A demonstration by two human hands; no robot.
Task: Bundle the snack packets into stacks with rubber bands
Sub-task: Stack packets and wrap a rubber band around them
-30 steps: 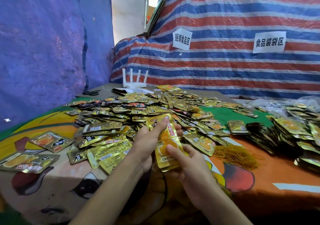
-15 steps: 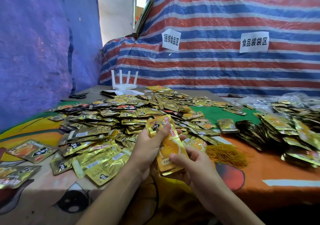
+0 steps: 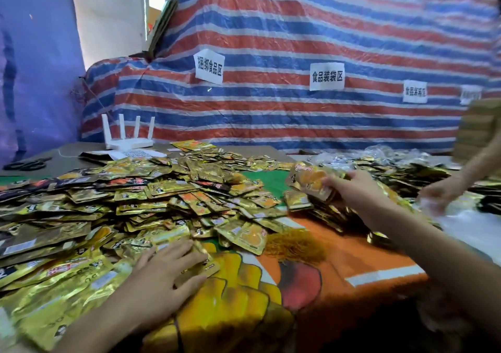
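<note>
Our left hand (image 3: 168,274) lies flat, fingers spread, on loose packets (image 3: 162,190); our right hand (image 3: 352,190) grips one stack (image 3: 310,181); one heap of bands (image 3: 295,244) lies between them.

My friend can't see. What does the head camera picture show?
The person's right hand holds a stack of shiny gold foil snack packets. The left hand rests flat on loose gold packets, near tangled yellow rubber bands.
</note>
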